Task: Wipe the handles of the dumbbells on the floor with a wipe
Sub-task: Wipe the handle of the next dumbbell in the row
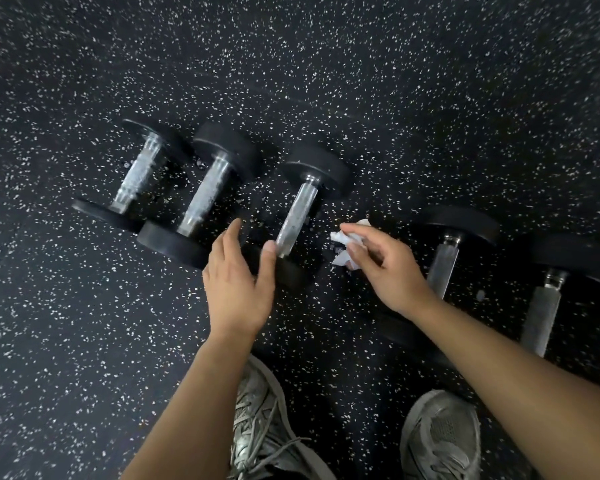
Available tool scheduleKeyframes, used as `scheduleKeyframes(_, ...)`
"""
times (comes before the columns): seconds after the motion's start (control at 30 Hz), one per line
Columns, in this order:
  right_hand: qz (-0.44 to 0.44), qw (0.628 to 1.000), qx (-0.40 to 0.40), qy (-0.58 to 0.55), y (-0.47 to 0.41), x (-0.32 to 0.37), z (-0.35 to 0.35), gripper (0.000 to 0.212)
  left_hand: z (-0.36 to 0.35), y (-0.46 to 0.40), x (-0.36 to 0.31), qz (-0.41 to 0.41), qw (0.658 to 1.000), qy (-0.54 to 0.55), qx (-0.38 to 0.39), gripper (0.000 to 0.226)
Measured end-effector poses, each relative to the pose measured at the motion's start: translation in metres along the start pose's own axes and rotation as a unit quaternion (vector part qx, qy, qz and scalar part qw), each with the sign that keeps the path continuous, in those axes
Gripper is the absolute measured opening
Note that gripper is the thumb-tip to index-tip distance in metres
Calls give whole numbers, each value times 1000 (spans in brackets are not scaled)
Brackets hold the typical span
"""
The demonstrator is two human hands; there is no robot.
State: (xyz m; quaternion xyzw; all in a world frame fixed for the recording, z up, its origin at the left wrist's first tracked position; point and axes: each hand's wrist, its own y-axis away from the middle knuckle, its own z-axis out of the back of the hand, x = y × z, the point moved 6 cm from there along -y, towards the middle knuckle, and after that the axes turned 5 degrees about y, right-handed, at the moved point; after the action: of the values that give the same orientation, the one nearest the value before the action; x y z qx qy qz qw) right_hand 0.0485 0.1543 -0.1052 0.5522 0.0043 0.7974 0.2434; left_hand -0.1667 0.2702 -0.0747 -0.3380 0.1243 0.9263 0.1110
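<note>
Diagonally, 5 dumbbells (300, 206), handles upper-right.

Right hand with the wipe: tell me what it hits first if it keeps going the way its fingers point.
Probably the handle of the middle dumbbell. The right hand, holding the wipe, points up-left toward it, though height above the floor is unclear.

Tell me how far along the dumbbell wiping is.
Done: cannot tell; no handle looks clearly cleaned, though the two leftmost handles glisten. In hand: the right hand pinches the crumpled wipe beside the middle handle, off the metal; the left hand is open at its near end. Left: probably that handle and the two right ones.
</note>
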Motion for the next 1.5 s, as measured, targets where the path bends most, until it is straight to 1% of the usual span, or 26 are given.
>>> scheduleKeyframes(0.07,6,1000,-3,9,2,1,3,35,0,0,3,3,1000,2,-2,80)
scheduleKeyframes(0.2,7,999,-25,19,-5,5,5,35,-7,5,-2,4,1000,12,15,92)
scheduleKeyframes(0.37,9,995,-32,89,-22,11,1,32,-21,11,-3,1,999,19,46,107)
scheduleKeyframes(0.47,36,987,-51,147,-39,20,1,33,-27,17,-8,-5,998,11,64,111)
scheduleKeyframes(0.5,47,984,-51,162,-45,23,0,35,-28,19,-9,-13,998,7,67,109)
scheduleKeyframes(0.57,57,978,-48,193,-57,22,-3,39,-29,22,-11,-27,997,9,71,100)
scheduleKeyframes(0.63,53,970,-64,228,-65,17,-3,39,-28,23,-8,-18,996,41,71,86)
scheduleKeyframes(0.7,76,966,-68,239,-62,17,-8,36,-28,22,-2,-3,995,68,68,80)
scheduleKeyframes(0.73,104,964,-46,240,-55,18,-15,35,-29,21,0,3,995,77,69,79)
scheduleKeyframes(0.8,163,956,40,240,-36,21,-35,35,-30,19,3,9,993,94,72,82)
scheduleKeyframes(0.87,190,944,116,244,-21,22,-46,35,-31,19,4,6,993,98,68,84)
scheduleKeyframes(0.9,191,939,128,255,-20,23,-45,35,-31,20,3,6,993,98,66,86)
scheduleKeyframes(0.93,186,940,117,263,-22,24,-39,35,-32,22,2,6,993,100,67,89)
scheduleKeyframes(0.97,175,946,88,257,-27,25,-30,36,-32,24,0,6,992,101,71,92)
scheduleKeyframes(1.03,136,964,-7,227,-39,25,-5,37,-35,27,-8,-1,992,89,85,98)
scheduleKeyframes(1.07,115,965,-53,229,-44,25,6,37,-36,29,-11,-8,993,78,92,101)
scheduleKeyframes(1.1,95,961,-80,245,-47,23,13,37,-37,29,-14,-19,993,66,98,102)
scheduleKeyframes(1.13,81,956,-83,269,-48,19,15,37,-38,30,-16,-28,993,59,103,101)
scheduleKeyframes(1.2,92,950,-30,298,-41,18,9,37,-39,31,-15,-29,992,71,104,91)
scheduleKeyframes(1.27,136,943,67,298,-25,18,-5,37,-39,30,-8,-8,991,96,98,81)
scheduleKeyframes(1.33,162,927,163,297,-11,18,-17,37,-39,30,-3,-3,991,96,93,78)
scheduleKeyframes(1.37,164,922,186,297,-9,18,-17,37,-40,31,-3,-5,991,91,95,79)
scheduleKeyframes(1.4,164,923,182,296,-10,18,-15,38,-41,32,-3,-6,991,88,99,81)
scheduleKeyframes(1.43,159,930,155,292,-12,20,-9,39,-43,33,-5,-7,991,87,105,84)
scheduleKeyframes(1.5,122,948,45,290,-22,19,11,39,-45,36,-8,-14,990,83,113,88)
